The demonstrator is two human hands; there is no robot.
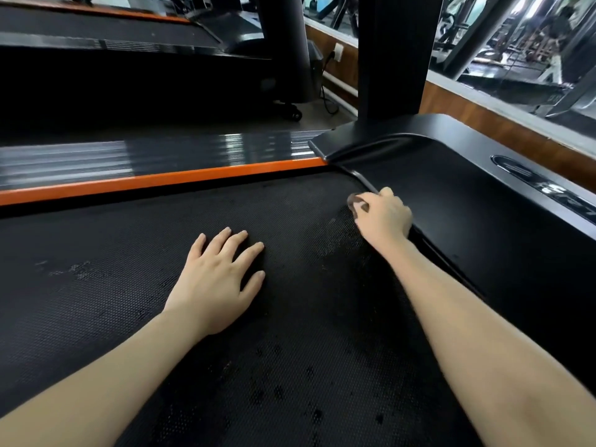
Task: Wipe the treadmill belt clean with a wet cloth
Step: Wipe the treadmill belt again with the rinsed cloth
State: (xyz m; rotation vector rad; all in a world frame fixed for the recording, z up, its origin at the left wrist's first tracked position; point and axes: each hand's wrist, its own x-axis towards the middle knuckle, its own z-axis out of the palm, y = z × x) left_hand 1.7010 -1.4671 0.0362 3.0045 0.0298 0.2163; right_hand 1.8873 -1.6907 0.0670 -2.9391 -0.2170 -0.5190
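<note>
The cloth (355, 202), gripped in the curled right hand (383, 219), should be dragged firmly along the belt's (113, 250) one-o'clock edge; the left hand (216, 282) is spread flat.

left hand (216, 282) bare | right hand (383, 217) bare | both forearms (113, 375) bare to frame edge | fingernails (260, 245) short

Black textured belt (290, 333) lies flat, with dark wet patches near its front; the cloth (354, 201) is a small brownish wad at the belt's front edge.
</note>
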